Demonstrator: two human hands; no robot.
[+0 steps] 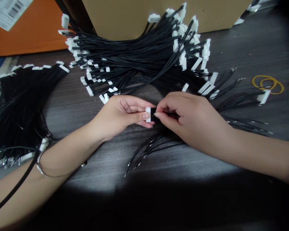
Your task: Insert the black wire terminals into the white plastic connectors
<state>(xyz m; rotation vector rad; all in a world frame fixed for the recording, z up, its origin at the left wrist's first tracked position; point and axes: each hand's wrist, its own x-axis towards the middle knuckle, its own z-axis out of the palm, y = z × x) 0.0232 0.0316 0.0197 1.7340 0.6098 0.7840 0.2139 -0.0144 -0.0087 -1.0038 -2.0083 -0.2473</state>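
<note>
Between the thumb and fingers of my left hand [125, 112] is a white connector housing [148, 115], held near the middle of the table. Black wires [153, 112] run from its right side toward my right hand [185, 110]. The thumb and index finger of that hand pinch a black wire close to the connector; its exact end is hidden by the fingertips. Below the hands, loose black wires [144, 154] with bare metal terminals spread over the dark tabletop. More wire ends [250, 123] fan out to the right, beyond my right wrist.
A large pile of black cables [135, 53] with white connectors lies behind my hands. Another cable bundle [21, 99] lies at the left. A cardboard box [154, 16] and an orange box [38, 35] stand at the back. Yellow rubber bands [267, 84] lie at the right.
</note>
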